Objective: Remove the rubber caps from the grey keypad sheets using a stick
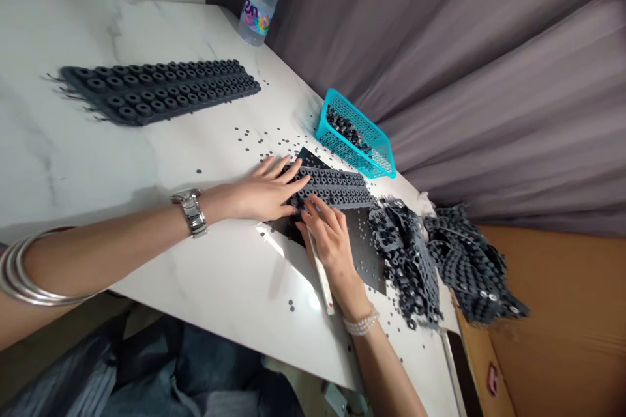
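My left hand lies with fingers spread over the left end of a dark grey rubber sheet studded with rows of ring-shaped pieces. Beside it, my right hand is closed around a thin white stick-like tool, whose rear end points toward me. The tool's tip is hidden by the fingers near the sheet's lower edge. Under the sheet is a flat black board. Small dark discs are scattered around the sheet and over the board.
A second studded rubber sheet lies at the far left. A turquoise basket holds small dark pieces. Crumpled studded sheets pile up at the right, with another heap beyond. A water bottle stands at the back by the grey curtain.
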The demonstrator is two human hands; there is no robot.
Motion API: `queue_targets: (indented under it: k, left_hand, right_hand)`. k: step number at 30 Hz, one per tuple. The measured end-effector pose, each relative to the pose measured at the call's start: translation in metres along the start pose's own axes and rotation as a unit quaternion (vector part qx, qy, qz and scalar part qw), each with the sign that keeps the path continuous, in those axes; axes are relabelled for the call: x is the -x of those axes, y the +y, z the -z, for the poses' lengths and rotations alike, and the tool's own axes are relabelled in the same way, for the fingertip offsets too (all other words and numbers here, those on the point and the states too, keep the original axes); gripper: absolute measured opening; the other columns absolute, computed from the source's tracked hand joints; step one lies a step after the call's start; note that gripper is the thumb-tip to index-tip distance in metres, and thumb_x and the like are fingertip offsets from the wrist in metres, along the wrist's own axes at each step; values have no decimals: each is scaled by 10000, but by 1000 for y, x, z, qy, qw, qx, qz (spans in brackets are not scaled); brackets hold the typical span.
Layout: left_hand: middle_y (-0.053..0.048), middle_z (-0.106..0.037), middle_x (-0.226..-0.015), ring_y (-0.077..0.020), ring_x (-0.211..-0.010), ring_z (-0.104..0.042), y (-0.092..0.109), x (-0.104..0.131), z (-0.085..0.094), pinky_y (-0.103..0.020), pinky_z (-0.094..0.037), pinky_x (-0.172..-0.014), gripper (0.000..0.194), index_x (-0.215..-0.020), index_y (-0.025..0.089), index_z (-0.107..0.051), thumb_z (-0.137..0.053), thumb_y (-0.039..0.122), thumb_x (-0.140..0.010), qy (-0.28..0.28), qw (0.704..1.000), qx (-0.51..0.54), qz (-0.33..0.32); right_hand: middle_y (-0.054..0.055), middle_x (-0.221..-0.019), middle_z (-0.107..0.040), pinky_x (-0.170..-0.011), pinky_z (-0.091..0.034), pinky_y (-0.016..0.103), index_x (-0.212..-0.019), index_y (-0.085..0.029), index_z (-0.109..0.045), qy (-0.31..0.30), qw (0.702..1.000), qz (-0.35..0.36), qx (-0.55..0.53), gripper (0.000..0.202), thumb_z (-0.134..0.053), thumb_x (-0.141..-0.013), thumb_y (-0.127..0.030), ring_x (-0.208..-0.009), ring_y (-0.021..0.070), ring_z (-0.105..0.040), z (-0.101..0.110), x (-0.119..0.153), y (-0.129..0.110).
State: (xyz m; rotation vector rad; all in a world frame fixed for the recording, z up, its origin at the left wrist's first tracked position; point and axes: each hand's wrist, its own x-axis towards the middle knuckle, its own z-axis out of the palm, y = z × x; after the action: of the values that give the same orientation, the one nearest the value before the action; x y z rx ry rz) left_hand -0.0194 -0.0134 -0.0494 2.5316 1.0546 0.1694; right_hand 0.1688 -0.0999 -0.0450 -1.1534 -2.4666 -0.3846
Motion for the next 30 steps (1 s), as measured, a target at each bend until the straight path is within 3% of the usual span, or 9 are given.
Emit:
queue_targets:
  k: [13,19,30]
  left_hand:
    - [-87,76,-1608,-305,-1466,101,2,0,5,-481,37,-1180,715,-1530,217,-128,-383,481,-916,-28,1000,11,9]
    - [-88,71,-1606,-306,-1467,91,4,0,7,-489,22,-1180,708,-1529,219,-129,-388,461,-916,-34,999,10,9]
    - [-19,60,-1618,-314,-1473,63,3,1,8,-501,-2,-1179,638,-1503,339,-204,-404,487,-915,-36,999,16,13]
  right_hand:
    - [150,-1160,-690,-903,-484,400,-1053,-172,-556,35,999,-12,-35,151,-552,-910,-125,-1214,239,-581,0,0,3]
    - [153,-1140,-698,-918,-471,406,-1054,-152,-567,8,1000,3,-6,141,-544,-917,-127,-1208,254,-585,0,-2,1]
    - [199,-1165,-656,-953,-471,395,-1042,-134,-568,-63,998,9,23,174,-414,-964,-113,-1301,253,-484,-1,-9,-6]
